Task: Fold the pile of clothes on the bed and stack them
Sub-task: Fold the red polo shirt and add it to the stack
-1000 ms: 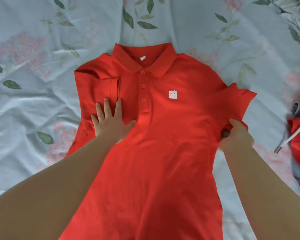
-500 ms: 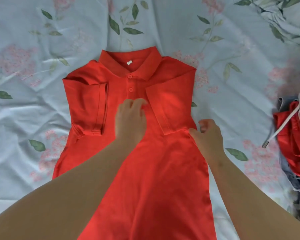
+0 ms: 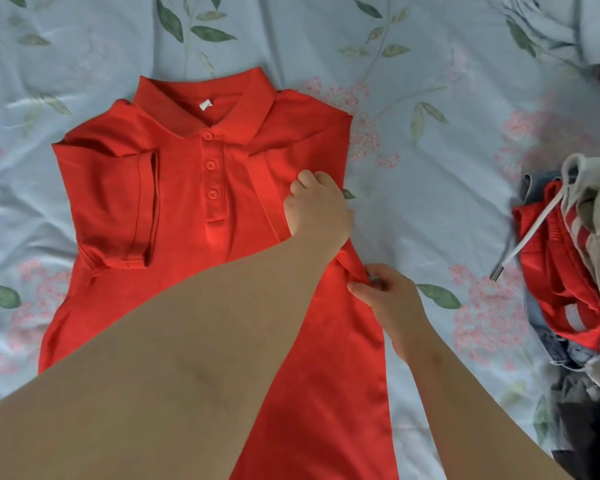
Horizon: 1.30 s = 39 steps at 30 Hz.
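The right grip point(image 3: 388, 299) pinches the side edge of the red polo shirt point(image 3: 187, 209), flat on the bed point(image 3: 430, 168), and should draw it straight inward while the left grip point(image 3: 317, 209), curled on the folded sleeve point(image 3: 267, 174), whether clasping cloth I cannot tell, pins that fold.

left hand point(image 3: 317, 209) moved off placket point(image 3: 213, 188), now on folded sleeve point(image 3: 267, 181)

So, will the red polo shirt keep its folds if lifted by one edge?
Probably not: the red polo shirt looks soft and floppy, its sleeve lying flat. Likely light too; the right hand merely pinches its side edge.
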Motion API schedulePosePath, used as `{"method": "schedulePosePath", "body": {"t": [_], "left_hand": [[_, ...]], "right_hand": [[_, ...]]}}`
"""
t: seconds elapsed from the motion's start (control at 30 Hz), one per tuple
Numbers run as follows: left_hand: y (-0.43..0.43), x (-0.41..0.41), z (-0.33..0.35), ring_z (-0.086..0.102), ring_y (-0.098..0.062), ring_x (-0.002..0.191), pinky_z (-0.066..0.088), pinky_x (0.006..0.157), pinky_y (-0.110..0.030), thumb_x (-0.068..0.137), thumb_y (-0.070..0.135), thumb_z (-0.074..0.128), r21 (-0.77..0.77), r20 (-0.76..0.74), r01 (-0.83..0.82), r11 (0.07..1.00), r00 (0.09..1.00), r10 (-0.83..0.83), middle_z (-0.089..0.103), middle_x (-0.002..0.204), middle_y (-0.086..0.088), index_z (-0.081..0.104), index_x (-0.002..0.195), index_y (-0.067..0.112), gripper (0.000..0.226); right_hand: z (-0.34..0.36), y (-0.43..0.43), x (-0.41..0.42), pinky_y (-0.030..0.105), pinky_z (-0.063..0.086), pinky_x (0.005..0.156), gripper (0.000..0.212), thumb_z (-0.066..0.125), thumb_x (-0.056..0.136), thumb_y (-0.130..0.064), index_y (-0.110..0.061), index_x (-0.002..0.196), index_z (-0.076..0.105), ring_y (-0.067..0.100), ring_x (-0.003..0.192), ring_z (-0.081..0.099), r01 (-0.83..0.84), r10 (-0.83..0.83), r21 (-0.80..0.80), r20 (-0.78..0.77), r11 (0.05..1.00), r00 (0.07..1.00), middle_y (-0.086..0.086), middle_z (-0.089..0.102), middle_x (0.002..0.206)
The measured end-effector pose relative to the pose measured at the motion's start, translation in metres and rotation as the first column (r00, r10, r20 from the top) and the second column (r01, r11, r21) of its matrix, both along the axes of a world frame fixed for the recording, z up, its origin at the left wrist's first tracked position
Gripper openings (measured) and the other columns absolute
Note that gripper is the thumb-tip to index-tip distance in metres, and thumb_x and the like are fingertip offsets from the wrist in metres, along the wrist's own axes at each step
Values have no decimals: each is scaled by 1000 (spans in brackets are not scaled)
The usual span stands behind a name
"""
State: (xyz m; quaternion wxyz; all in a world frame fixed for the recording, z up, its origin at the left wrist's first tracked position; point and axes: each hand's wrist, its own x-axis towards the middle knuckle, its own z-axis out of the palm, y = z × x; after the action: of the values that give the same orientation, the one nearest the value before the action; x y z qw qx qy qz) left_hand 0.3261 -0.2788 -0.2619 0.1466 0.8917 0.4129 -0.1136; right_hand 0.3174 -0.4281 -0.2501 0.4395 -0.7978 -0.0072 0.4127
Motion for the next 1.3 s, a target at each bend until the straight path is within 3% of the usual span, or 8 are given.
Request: {"method": "schedulePosePath", "body": {"t": [0.17, 0.33, 0.5, 0.63, 0.73, 1.0, 1.17, 1.3], "left_hand": [[31, -19, 10, 54, -35, 109, 40, 86, -37, 87, 5, 46, -445, 272, -205, 871, 896, 350, 54, 120, -18, 47, 122, 4, 35], [91, -89, 34, 49, -20, 72, 43, 64, -31, 75, -11, 33, -862, 288, -278, 424, 420, 861, 53, 82, -10, 54, 99, 13, 40], [158, -181, 49, 40, -12, 59, 31, 53, -26, 55, -7, 31, -873, 351, -252, 417, 268, 897, 45, 67, 1, 53, 92, 26, 54], [200, -227, 35, 43, -11, 59, 34, 50, -23, 70, -14, 31, -818, 302, -381, 431, 355, 885, 49, 81, 1, 43, 122, 29, 68], [208, -238, 20, 58, -17, 99, 53, 79, -33, 86, -6, 46, -828, 271, -341, 445, 450, 851, 52, 127, -2, 25, 143, 24, 68], [191, -256, 20, 32, -19, 138, 29, 114, -35, 85, -5, 55, -716, 485, -173, 676, 574, 660, 24, 153, -3, 5, 150, 20, 86], [149, -300, 15, 52, -24, 111, 40, 101, -34, 77, 11, 72, -624, 401, -143, 769, 786, 471, 53, 124, -10, 50, 122, 31, 55], [136, -335, 16, 56, -22, 95, 48, 89, -36, 77, -1, 64, -673, 325, -326, 664, 676, 662, 58, 103, 0, 52, 110, 30, 46]], "right_hand": [[18, 11, -27, 34, 51, 83, 37, 70, 79, -2, -26, 107, 70, 18, 83, 63, 2, 53, 229, -237, 973, 970, 10, 67, 90], [36, 59, -79, 22, 47, 88, 52, 72, 76, -10, -54, 103, 63, 15, 88, 59, -330, 393, 359, -117, 873, 912, 19, 63, 107], [34, 109, -144, 9, 42, 72, 52, 69, 74, -27, -64, 107, 54, -3, 69, 50, -517, 599, 380, -136, 767, 789, -17, 55, 78], [23, 132, -184, 12, 43, 80, 53, 67, 80, -20, -44, 126, 53, 4, 77, 54, -625, 674, 274, -147, 731, 724, -8, 58, 90], [18, 127, -197, 8, 42, 72, 51, 64, 80, -25, -40, 127, 50, -6, 72, 53, -732, 735, 76, -123, 677, 667, -16, 55, 80], [26, 97, -195, 31, 38, 72, 21, 45, 92, -35, -24, 76, 40, 25, 97, 58, -847, 922, -433, -83, 308, 377, -2, 55, 87], [45, 98, -230, 28, 38, 76, 29, 44, 94, -38, -15, 105, 57, 28, 107, 58, -885, 874, -303, -233, 352, 427, 7, 64, 111], [53, 113, -294, 37, 54, 77, 28, 47, 93, -31, -16, 113, 59, 27, 97, 65, -712, 635, -78, -394, 697, 665, 11, 66, 111]]}}
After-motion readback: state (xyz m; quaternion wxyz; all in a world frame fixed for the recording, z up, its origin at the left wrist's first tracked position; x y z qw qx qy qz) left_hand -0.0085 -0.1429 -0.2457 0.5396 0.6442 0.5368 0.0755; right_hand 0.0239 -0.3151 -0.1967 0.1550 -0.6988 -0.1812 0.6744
